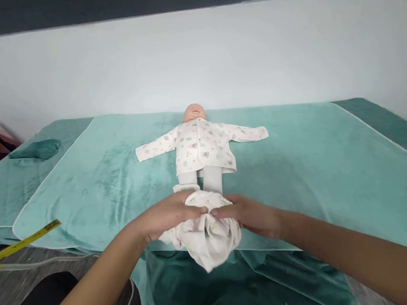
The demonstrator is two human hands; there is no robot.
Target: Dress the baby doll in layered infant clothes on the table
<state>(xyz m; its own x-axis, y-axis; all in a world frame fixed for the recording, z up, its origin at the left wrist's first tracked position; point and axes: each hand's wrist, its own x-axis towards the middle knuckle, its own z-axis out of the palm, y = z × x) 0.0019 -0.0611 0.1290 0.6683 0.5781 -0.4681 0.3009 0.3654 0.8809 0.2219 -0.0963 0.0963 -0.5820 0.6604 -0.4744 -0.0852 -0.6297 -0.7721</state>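
A baby doll [194, 112] lies on its back, dressed in a white printed long-sleeved top [203, 145] with both sleeves spread out. Its pale legs [212, 177] point toward me. Bunched white baby trousers [208, 238] are gathered at the doll's feet, which are hidden. My left hand [171, 211] is closed on the left side of the bunched cloth, thumb on top. From the right, my right hand [250, 213] grips the same cloth, its thumb close to the other. A white cuff-like band [186, 188] shows around the doll's leg on the left.
Beneath the doll is a light green plush cover [301, 160] on a padded bed, with a face hole [36, 151] at the left. A yellow tag [25, 242] and a clear tube [42, 263] are at the lower left. A white wall [192, 60] stands behind.
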